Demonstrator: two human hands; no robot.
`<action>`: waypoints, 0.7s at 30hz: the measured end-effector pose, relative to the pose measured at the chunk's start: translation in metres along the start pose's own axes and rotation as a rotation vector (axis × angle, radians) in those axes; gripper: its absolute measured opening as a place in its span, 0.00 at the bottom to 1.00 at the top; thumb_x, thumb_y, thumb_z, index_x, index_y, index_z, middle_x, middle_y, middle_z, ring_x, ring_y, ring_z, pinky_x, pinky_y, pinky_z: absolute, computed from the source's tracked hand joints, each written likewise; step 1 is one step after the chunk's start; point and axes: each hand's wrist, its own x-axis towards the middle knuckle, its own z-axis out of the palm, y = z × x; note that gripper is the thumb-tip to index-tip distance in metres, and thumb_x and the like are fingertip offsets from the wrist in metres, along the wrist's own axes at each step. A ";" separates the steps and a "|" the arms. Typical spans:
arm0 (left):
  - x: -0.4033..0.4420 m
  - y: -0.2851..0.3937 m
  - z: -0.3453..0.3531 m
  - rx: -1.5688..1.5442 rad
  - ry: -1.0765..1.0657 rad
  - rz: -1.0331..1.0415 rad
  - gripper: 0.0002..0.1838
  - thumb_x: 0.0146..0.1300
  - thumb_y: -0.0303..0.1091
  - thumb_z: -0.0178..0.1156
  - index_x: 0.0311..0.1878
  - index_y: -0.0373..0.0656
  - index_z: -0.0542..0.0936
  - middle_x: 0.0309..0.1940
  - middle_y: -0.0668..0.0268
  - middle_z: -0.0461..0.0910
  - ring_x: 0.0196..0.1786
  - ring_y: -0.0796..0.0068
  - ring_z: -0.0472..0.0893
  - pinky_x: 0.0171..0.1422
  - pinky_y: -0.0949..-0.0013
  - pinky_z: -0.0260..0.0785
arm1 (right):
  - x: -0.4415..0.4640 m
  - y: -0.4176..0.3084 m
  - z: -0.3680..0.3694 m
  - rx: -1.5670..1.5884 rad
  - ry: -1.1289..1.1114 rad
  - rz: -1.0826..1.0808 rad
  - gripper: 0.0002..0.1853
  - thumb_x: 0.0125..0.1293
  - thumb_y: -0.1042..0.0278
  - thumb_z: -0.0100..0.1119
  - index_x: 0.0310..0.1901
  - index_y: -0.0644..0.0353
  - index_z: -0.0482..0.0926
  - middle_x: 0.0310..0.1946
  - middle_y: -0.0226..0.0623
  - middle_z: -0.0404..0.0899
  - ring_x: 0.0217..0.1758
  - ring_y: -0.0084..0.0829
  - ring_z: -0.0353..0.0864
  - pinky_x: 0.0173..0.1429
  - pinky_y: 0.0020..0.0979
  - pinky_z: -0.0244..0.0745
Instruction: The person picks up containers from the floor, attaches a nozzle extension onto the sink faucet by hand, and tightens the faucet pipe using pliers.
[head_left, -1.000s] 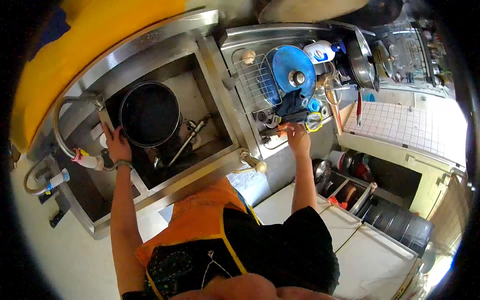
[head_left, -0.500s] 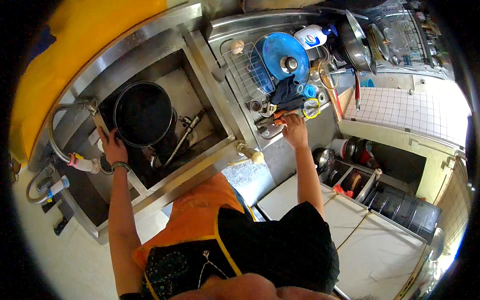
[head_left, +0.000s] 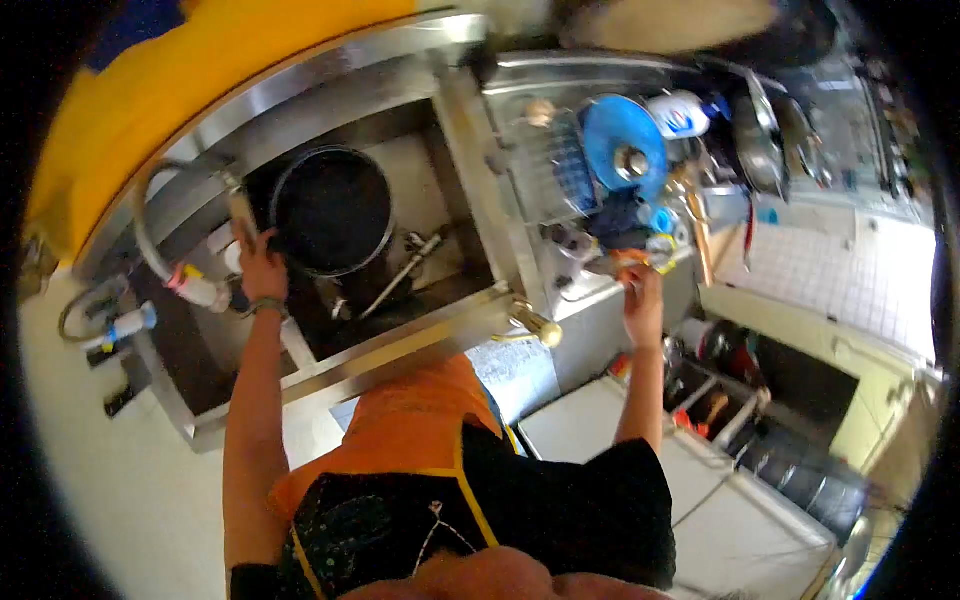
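My left hand (head_left: 262,270) rests at the divider between the two sink basins, its fingers apart and holding nothing. Close beside it, a round black pot (head_left: 333,210) sits in the larger basin (head_left: 418,165). A metal rod-like tool (head_left: 400,275) lies at a slant there. My right hand (head_left: 643,300) is over the front edge of the drainboard, fingers closed on an orange object (head_left: 630,260); motion blur hides its exact kind. Just beyond are a dark cloth (head_left: 622,215) and a yellow-rimmed item (head_left: 663,250).
A wire rack (head_left: 545,170), a blue lid (head_left: 622,140) with a knob and a white bottle (head_left: 678,115) crowd the drainboard. Pans (head_left: 757,145) stand farther right. A hose sprayer (head_left: 200,290) hangs over the smaller basin. A white-topped counter (head_left: 740,500) is at my right.
The view has shifted, so most things appear farther right, with more blur. My right hand has closed on the orange object. My left hand stays by the divider.
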 end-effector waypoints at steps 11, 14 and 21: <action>0.004 0.014 -0.013 0.055 -0.094 -0.188 0.20 0.50 0.23 0.56 0.47 0.54 0.78 0.73 0.66 0.48 0.55 0.55 0.72 0.49 0.58 0.73 | 0.140 -0.188 0.049 1.080 -0.364 0.026 0.21 0.54 0.68 0.64 0.50 0.63 0.73 0.38 0.36 0.80 0.38 0.25 0.79 0.46 0.26 0.74; 0.004 0.011 -0.012 0.051 -0.049 -0.157 0.19 0.50 0.23 0.56 0.45 0.55 0.78 0.72 0.67 0.49 0.53 0.55 0.73 0.46 0.59 0.74 | 0.182 -0.267 0.070 1.150 -0.633 -0.015 0.19 0.59 0.67 0.63 0.50 0.63 0.73 0.28 0.32 0.79 0.30 0.22 0.78 0.34 0.23 0.73; 0.005 0.007 -0.009 0.013 -0.073 -0.189 0.17 0.50 0.23 0.56 0.44 0.53 0.78 0.72 0.64 0.49 0.56 0.53 0.71 0.48 0.58 0.74 | 0.207 -0.343 0.187 1.351 -0.731 -0.020 0.10 0.65 0.67 0.57 0.43 0.60 0.70 0.22 0.33 0.77 0.18 0.24 0.76 0.18 0.24 0.65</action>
